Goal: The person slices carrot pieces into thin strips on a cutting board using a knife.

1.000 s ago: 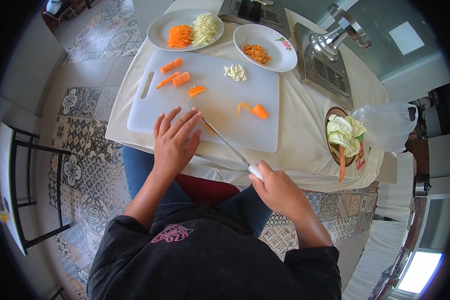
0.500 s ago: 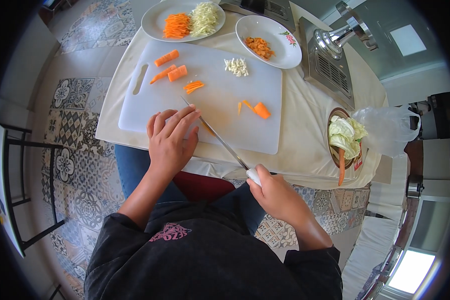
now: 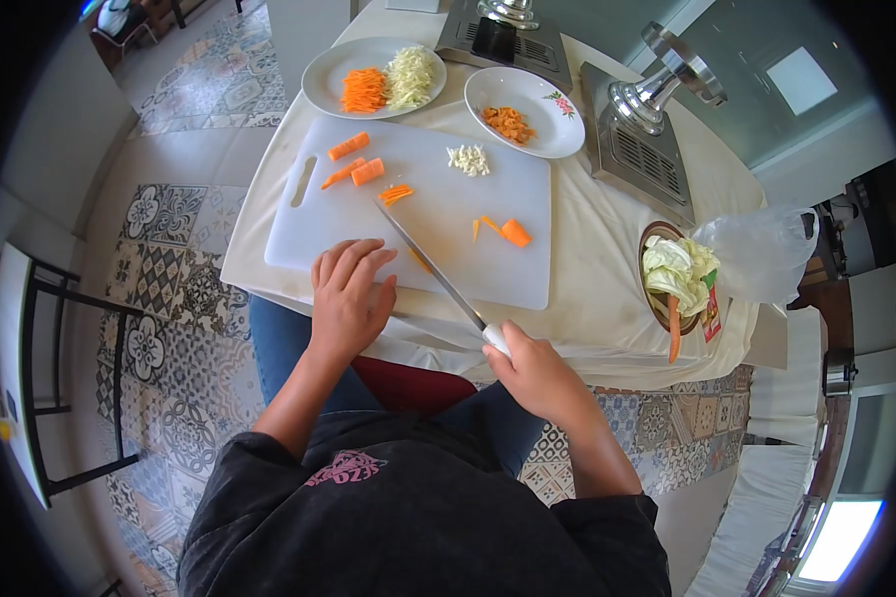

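Note:
My right hand [image 3: 540, 373] grips the white handle of a kitchen knife [image 3: 433, 272]. Its long blade slants across the near part of the white cutting board [image 3: 309, 234], tip toward the carrot sticks [image 3: 395, 194]. At the board's near edge is my left hand [image 3: 353, 297], fingers stretched out and holding nothing, apart from the blade. An orange sliver [image 3: 420, 261] shows beside the blade, partly hidden. Carrot chunks [image 3: 368, 172] lie at the far left of the board, and another carrot piece [image 3: 516, 233] with thin slices lies at the right. Chopped white bits [image 3: 468, 159] form a small pile.
Behind the board stand a plate [image 3: 319, 95] of shredded carrot and pale green shreds, and a flowered plate [image 3: 553, 139] with chopped orange bits. Metal stoves [image 3: 647, 164] stand beyond. At right are a bowl [image 3: 649, 289] with cabbage and carrot, and a plastic bag [image 3: 767, 249].
My left hand has drawn back from the blade near the knife tip toward the board's near edge. The knife stays in my right hand. The camera view has shifted slightly.

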`<action>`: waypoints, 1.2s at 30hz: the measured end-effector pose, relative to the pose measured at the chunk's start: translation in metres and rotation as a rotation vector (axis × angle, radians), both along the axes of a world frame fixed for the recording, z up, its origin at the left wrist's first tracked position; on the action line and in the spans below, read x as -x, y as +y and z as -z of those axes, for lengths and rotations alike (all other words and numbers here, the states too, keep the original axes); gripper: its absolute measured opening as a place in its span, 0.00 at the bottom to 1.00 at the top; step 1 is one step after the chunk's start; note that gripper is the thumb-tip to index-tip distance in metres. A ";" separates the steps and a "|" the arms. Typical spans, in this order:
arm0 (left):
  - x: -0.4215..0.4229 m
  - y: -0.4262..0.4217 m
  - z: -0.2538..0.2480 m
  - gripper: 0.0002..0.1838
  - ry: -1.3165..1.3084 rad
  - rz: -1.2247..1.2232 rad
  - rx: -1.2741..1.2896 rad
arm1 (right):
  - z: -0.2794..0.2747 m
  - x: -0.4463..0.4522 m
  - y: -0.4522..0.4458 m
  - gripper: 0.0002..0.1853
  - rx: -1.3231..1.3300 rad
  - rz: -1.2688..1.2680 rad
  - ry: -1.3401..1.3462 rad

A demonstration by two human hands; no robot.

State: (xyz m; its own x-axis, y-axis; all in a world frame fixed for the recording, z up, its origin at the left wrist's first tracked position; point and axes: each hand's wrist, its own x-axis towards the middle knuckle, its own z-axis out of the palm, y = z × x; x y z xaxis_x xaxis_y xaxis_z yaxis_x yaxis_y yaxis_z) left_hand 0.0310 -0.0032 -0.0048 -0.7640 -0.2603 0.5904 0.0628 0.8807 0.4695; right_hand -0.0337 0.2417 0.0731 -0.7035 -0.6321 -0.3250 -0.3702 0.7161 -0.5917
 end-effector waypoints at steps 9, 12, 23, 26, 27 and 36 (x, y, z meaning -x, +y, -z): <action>0.007 0.010 0.001 0.21 -0.065 0.105 0.135 | 0.002 0.008 0.004 0.17 0.021 0.012 -0.078; 0.006 0.010 -0.001 0.18 -0.095 0.102 0.149 | -0.006 0.002 0.002 0.16 -0.036 0.013 0.030; 0.005 0.012 0.001 0.16 -0.058 0.079 0.154 | -0.010 -0.006 0.004 0.13 -0.144 0.009 0.260; 0.005 0.010 0.001 0.15 -0.045 0.079 0.082 | -0.008 -0.006 0.005 0.13 -0.129 0.011 0.272; 0.006 0.010 0.000 0.15 -0.040 0.080 0.044 | -0.007 -0.006 0.005 0.12 -0.129 0.007 0.292; 0.025 -0.002 -0.026 0.16 -0.090 0.185 0.160 | 0.002 -0.010 0.005 0.10 -0.053 -0.035 0.462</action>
State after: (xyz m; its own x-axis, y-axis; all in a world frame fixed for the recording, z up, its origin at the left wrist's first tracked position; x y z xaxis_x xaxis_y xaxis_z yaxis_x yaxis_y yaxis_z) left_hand 0.0059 -0.0054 0.0216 -0.8415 -0.0198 0.5399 0.1941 0.9216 0.3362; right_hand -0.0240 0.2468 0.0712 -0.7604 -0.6493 -0.0149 -0.6112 0.7231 -0.3219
